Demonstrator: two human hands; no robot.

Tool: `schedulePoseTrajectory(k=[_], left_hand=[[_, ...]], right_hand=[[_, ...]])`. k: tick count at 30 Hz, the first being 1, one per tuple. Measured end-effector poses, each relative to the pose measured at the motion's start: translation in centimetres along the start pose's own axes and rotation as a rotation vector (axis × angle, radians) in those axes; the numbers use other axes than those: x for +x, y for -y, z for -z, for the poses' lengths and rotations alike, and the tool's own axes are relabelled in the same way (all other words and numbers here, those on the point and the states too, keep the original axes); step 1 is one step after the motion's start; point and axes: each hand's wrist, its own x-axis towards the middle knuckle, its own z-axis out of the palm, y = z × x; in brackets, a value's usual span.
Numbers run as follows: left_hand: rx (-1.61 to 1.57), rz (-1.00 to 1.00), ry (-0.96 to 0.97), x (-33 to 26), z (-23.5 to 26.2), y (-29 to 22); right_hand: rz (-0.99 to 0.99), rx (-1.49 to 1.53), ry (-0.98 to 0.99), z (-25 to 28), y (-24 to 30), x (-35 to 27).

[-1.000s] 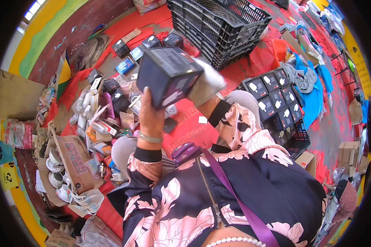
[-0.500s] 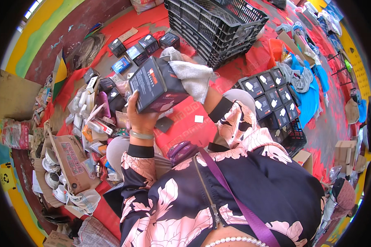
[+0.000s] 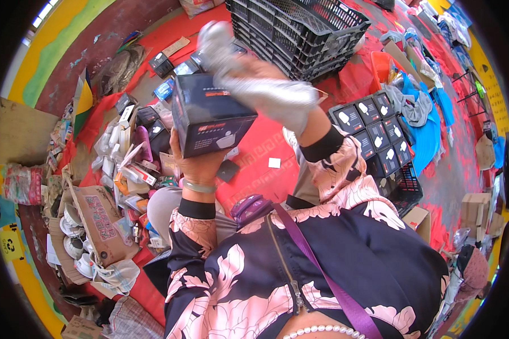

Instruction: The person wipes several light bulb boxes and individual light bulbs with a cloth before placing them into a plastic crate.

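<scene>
My left hand [image 3: 198,165] is closed on the lower left side of a black cardboard box [image 3: 212,121] with a white cup-like picture, holding it up in front of me. My right hand [image 3: 258,69], blurred by motion, grips a whitish cloth [image 3: 285,97] above the box's upper right side. Whether the cloth touches the box at this instant is unclear. Beyond the held box lie similar black boxes [image 3: 161,65] and a small blue box [image 3: 165,89], some partly hidden by the box and cloth.
Black plastic crates [image 3: 291,42] stand stacked ahead. Similar black boxes [image 3: 367,135] fill a crate at right, beside blue plastic [image 3: 432,138] and an orange container [image 3: 381,66]. Mixed small goods [image 3: 124,169] and a cardboard carton [image 3: 99,217] crowd the left. A purple purse [image 3: 251,209] lies near my lap.
The box has turned, so different faces show, and sits more upright. My right hand has swung up and away from its side with the cloth, which is now smeared by motion.
</scene>
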Motion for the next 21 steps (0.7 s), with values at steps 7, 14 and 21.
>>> schedulePoseTrajectory(k=[7,14,21], left_hand=[[-0.240,-0.090,0.058,2.4,5.4,0.0],[-0.107,-0.099,0.210,0.7,7.9,-0.5],[-0.237,-0.014,-0.009,-2.0,-4.6,1.0]], right_hand=[[0.652,-1.227,0.048,-2.3,-5.5,-0.7],[0.565,-1.157,0.263,-2.5,-7.1,-8.0],[0.220,-1.042,-0.119,2.8,-1.6,-12.9]])
